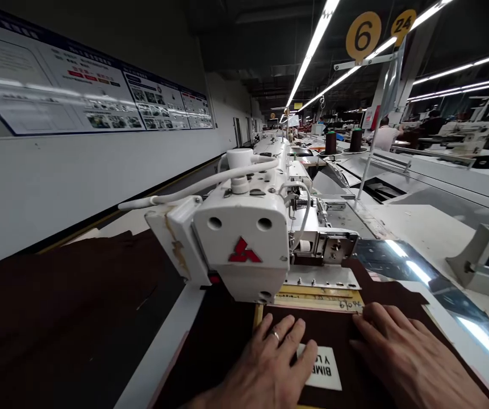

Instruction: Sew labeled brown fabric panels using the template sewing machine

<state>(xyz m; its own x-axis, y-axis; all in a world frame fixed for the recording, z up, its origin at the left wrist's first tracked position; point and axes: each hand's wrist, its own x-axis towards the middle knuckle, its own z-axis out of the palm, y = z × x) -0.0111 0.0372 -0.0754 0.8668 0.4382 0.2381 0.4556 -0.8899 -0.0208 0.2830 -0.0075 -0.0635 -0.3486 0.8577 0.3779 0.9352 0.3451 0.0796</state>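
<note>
Head cam, reading it from here: left hand [261, 363] and right hand [410, 355] are both open, palms down, fingers spread, lying on the dark brown cloth panel [333, 332]. I see no pinch or grip on either, just flat contact. Panel sits right under both hands and appears to lie on a yellow template [318, 298] with handwritten marks along its far side. White label [320, 368] with black print, upside down from this view, sits between the hands, and the left fingertips are at its edge. My call: flat, spread fingers are the right hold here. Keep pressure even on both sides of the label, don't drag the cloth, and check the panel edge against the yellow template before trusting the lay. Directly ahead is the white sewing machine head [242, 233] with a red logo, steel plate [321, 276] below it. Left of that, a pile of dark cloth [65, 301] lies along the bench. Further out are two dark thread cones [330, 143], [356, 140], yellow number sign [363, 36], wall chart [91, 74] and a co-worker [384, 136] well away.
</note>
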